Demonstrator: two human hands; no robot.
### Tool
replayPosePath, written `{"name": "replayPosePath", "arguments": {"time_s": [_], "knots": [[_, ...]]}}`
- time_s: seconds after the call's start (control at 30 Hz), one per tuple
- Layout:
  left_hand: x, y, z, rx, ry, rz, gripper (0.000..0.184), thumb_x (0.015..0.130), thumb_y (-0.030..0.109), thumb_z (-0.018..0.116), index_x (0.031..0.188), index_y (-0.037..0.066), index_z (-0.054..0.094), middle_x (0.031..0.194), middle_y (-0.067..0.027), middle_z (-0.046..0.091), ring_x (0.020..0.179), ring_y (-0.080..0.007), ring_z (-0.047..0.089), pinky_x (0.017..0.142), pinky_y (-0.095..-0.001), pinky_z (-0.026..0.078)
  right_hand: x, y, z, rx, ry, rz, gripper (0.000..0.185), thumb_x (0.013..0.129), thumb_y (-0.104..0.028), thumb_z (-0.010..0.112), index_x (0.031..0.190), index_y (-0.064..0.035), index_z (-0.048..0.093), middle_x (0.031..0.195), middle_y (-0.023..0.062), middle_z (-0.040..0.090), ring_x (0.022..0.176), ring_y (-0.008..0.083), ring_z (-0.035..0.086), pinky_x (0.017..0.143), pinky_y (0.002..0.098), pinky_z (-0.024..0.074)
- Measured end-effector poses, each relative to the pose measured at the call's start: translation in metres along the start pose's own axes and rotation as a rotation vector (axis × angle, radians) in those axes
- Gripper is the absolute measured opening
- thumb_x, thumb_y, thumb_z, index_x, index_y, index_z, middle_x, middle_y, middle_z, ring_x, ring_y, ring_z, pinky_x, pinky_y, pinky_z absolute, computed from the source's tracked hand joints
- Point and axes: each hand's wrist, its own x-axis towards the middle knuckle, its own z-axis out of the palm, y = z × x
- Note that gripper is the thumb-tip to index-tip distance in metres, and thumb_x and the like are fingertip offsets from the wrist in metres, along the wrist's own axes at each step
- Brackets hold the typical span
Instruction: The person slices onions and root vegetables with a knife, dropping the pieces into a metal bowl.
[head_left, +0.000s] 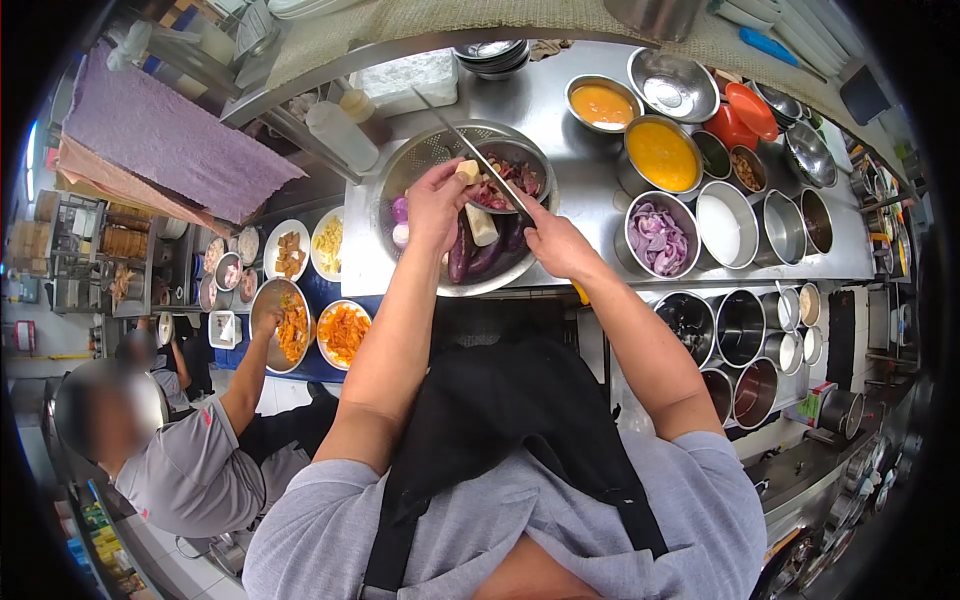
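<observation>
My left hand (437, 205) pinches a pale yellow vegetable chunk (467, 170) above a wide metal bowl (500, 280). In my right hand (556, 242) is a long knife (452, 127), its blade slanting up and left close beside the chunk; whether they touch I cannot tell. Beneath my hands, the bowl holds dark purple eggplants (459, 252), a thick pale root piece (482, 227) and purple onions (400, 210). A smaller metal bowl with reddish-purple scraps (515, 180) sits at its upper right, partly behind the blade.
Right of the bowl stand pots of yellow liquid (662, 153), sliced red onion (660, 240) and white contents (724, 228). A squeeze bottle (342, 137) is at the left. A co-worker's hand (270, 318) reaches into a bowl of orange food (292, 340). A shelf edge (440, 62) runs overhead.
</observation>
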Motion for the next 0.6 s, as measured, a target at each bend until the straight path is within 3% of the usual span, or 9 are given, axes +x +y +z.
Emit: {"name": "replayPosePath", "arguments": {"time_s": [0.23, 0.4, 0.5, 0.6], "knots": [[0.007, 0.006, -0.01, -0.108, 0.102, 0.013, 0.036, 0.097, 0.001, 0.062, 0.13, -0.007, 0.054, 0.109, -0.0149, 0.068, 0.096, -0.0202, 0.067, 0.084, -0.0308, 0.056, -0.017, -0.018, -0.004, -0.137, 0.092, -0.057, 0.074, 0.092, -0.007, 0.05, 0.159, -0.026, 0.025, 0.112, 0.0298, 0.064, 0.093, 0.0485, 0.065, 0.085, 0.0543, 0.0519], [0.007, 0.007, 0.0, 0.011, 0.221, 0.099, 0.023, 0.095, 0.003, 0.065, 0.115, -0.004, 0.056, 0.105, -0.0132, 0.069, 0.088, -0.0183, 0.068, 0.079, -0.0286, 0.055, -0.033, -0.028, -0.001, -0.294, 0.105, -0.031, 0.077, 0.089, -0.005, 0.053, 0.158, -0.0311, 0.029, 0.096, 0.0261, 0.061, 0.075, 0.0458, 0.068, 0.069, 0.0554, 0.056], [0.01, 0.006, 0.0, 0.074, 0.246, 0.115, 0.02, 0.095, 0.006, 0.067, 0.109, 0.0, 0.056, 0.103, -0.0101, 0.069, 0.09, -0.0183, 0.068, 0.079, -0.0315, 0.056, -0.037, -0.022, 0.005, -0.308, 0.099, -0.021, 0.078, 0.09, -0.005, 0.053, 0.158, -0.0324, 0.029, 0.094, 0.0239, 0.06, 0.073, 0.0448, 0.067, 0.068, 0.0555, 0.056], [0.01, 0.003, 0.001, 0.061, 0.272, 0.126, 0.019, 0.092, 0.002, 0.066, 0.107, -0.003, 0.056, 0.102, -0.0131, 0.069, 0.087, -0.0186, 0.068, 0.077, -0.029, 0.055, -0.04, -0.023, 0.005, -0.297, 0.096, -0.017, 0.078, 0.09, -0.004, 0.052, 0.158, -0.0324, 0.029, 0.093, 0.0237, 0.06, 0.072, 0.0449, 0.067, 0.068, 0.0552, 0.056]]}}
